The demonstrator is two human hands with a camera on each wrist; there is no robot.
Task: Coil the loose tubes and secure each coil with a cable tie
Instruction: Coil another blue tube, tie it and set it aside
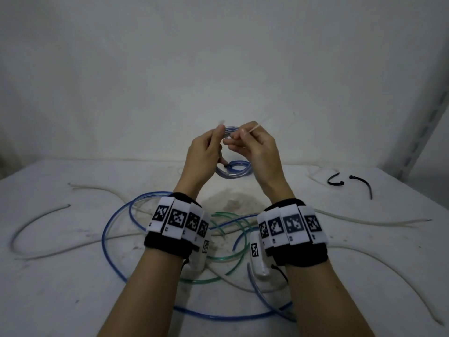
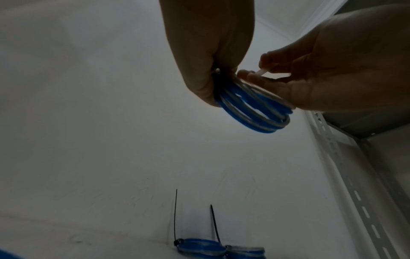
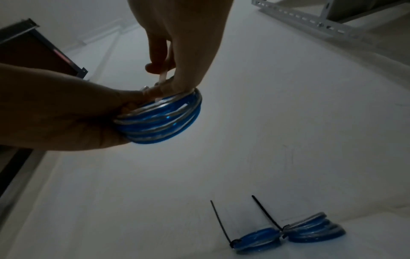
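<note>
Blue coil (image 2: 252, 108) (untied) between both hands' fingers (image 2: 250, 77).

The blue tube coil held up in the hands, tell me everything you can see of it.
The blue tube coil is a small ring of several stacked turns of glossy, translucent blue tubing with pale highlights. It is held in the air above the table, clear of the loose tubes lying there. The left hand grips one side with its fingers curled round the turns. The right hand pinches a whitish cable tie against the coil's upper edge. Whether the tie is already looped shut cannot be told.
</note>
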